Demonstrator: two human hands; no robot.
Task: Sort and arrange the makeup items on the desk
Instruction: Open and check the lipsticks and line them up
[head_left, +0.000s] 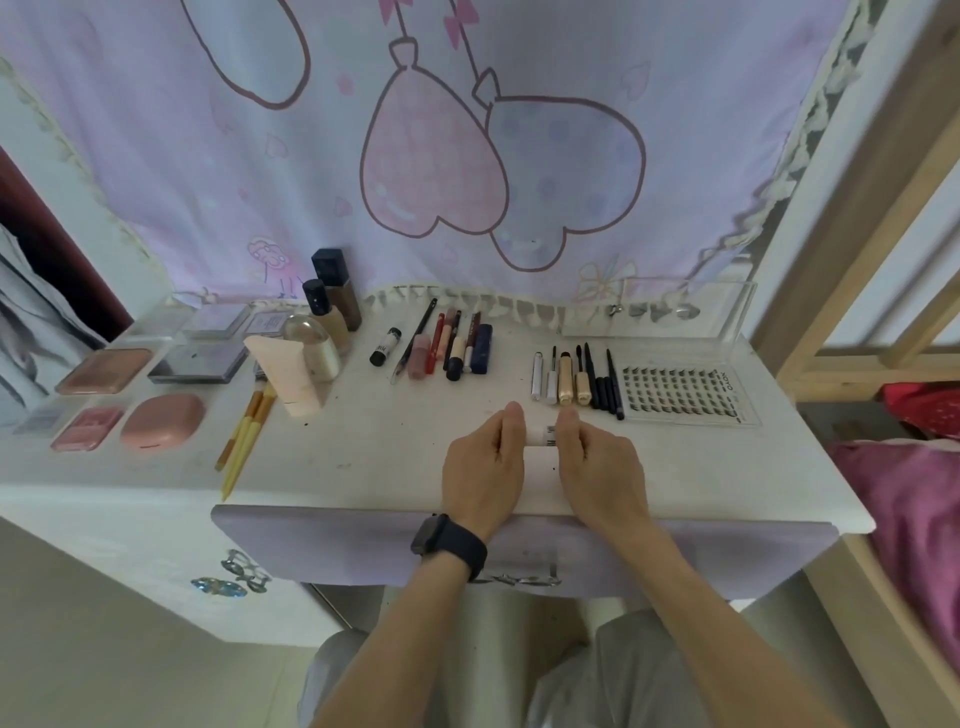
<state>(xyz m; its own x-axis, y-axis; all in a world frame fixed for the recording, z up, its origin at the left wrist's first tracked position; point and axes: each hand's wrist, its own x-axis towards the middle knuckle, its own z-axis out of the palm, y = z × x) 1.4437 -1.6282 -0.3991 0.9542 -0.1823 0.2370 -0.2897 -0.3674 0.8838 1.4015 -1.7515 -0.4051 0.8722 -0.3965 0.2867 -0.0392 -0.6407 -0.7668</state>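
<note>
A small white tube (541, 435) with a barcode label is held sideways over the front middle of the white desk (363, 457). One end is gripped by the left hand (485, 460) and the other by the right hand (597, 462). The fingers are curled round it, so only a short middle part of the tube is seen. Whether it rests on the surface cannot be told. A dark watch (449, 543) is worn on the left wrist.

Just behind the hands, slightly to the right, a row of mascaras and concealers (571, 379) is laid side by side, and a tray of false lashes (685, 397) is set right beside it. A clear acrylic tray (660, 317) is placed behind them at the desk's back edge. Toward the middle a second row of pencils and lipsticks (449, 345) is lined up, with a black-and-white tube (385, 346) lying apart on its left.

Further left, two foundation bottles (335, 301) are stood upright at the back, with a dome-capped bottle (314, 351) and a pale squeeze tube (291, 382) in front of them. Yellow-handled brushes (244, 436) are laid near the squeeze tube.

The far left is taken up by flat cases — a peach blush palette (104, 370), a grey palette (200, 361), a rounded pink compact (163, 422) and a small pink palette (87, 428). A curtain printed with heart balloons (467, 156) is hung behind the desk.
</note>
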